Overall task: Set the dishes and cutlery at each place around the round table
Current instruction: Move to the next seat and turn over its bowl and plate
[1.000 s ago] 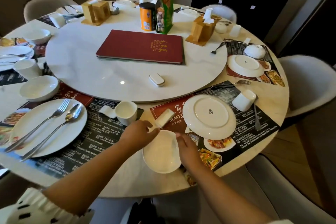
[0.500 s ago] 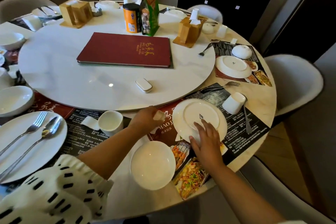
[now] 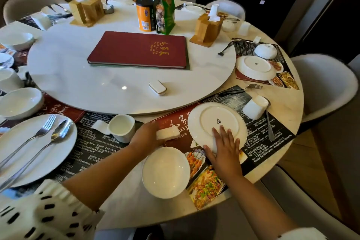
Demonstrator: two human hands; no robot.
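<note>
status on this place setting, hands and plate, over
Left hand holds a small white block. Right hand grips the near rim of the upside-down plate. Bowl upright just left of it; cup close on its right.

Two hands [image 3: 145,136] [image 3: 224,151], one menu [image 3: 139,49]

1. Plate [image 3: 217,122]: white, upside down on the placemat [image 3: 259,132], near rim held by the right hand [image 3: 224,150].
2. Bowl [image 3: 166,172]: white, upright, near the tabletop [image 3: 288,107] edge.
3. Small white block [image 3: 168,134]: gripped in the left hand [image 3: 146,136].
</note>
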